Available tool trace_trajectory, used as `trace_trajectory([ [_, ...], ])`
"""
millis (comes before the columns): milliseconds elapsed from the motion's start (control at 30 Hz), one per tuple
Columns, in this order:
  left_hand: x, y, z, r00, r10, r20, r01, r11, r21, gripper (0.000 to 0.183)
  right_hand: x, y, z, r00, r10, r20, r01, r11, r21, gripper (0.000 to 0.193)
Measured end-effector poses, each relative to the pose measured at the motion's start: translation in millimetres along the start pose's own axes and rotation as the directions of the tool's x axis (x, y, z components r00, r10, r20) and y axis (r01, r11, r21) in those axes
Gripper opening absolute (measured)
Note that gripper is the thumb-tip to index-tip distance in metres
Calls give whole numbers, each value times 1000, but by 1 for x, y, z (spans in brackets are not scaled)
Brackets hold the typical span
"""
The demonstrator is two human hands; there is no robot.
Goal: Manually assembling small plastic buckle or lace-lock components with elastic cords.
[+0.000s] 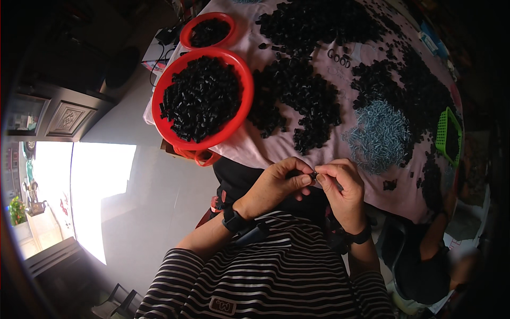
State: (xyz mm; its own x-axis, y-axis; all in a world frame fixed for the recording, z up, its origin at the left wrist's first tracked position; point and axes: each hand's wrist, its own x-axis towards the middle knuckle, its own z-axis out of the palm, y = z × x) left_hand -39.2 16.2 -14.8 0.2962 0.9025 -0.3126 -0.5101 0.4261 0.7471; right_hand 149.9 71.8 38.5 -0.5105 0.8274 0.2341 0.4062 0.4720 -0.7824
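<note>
My left hand (284, 183) and my right hand (344, 187) meet just off the near edge of the table. Between their fingertips they pinch a small black plastic part (313, 175), its details mostly covered by the fingers. Beyond my right hand lies a heap of small silvery-blue screws (378, 135). Loose black plastic parts (313, 103) are spread in piles past both hands. To the left, a large red basin (247, 87) is heaped with similar black pieces.
A smaller red bowl (232, 29) of black pieces stands behind the basin. Pink cloth (276, 149) covers the table. A green basket (442, 130) sits at the right edge. At lower right, another person's arm (433, 236) reaches toward the table. A chair (119, 300) stands lower left.
</note>
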Motion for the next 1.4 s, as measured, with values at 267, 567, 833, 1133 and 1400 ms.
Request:
trace_trajectory([
  [267, -1, -1, 1, 1000, -24, -20, 24, 1000, 11, 28, -4, 2, 0, 1000, -14, 6, 15, 996, -83, 23],
  [567, 1, -4, -1, 1000, 11, -12, -11, 1000, 19, 25, -3, 0, 0, 1000, 17, 7, -17, 995, -102, 19],
  [833, 2, -7, 0, 1000, 12, -7, -12, 1000, -18, 26, -8, 1, 4, 993, 114, -27, -114, 993, 15, 17],
  [1133, 3, -8, -2, 999, 37, -30, -37, 999, -8, 23, -4, 8, -2, 997, 32, 67, -33, 999, 12, 21],
  [1400, 0, -7, -3, 998, 42, 50, -41, 999, -11, 20, 14, 75, 22, 979, 162, -122, -189, 948, -256, 16],
])
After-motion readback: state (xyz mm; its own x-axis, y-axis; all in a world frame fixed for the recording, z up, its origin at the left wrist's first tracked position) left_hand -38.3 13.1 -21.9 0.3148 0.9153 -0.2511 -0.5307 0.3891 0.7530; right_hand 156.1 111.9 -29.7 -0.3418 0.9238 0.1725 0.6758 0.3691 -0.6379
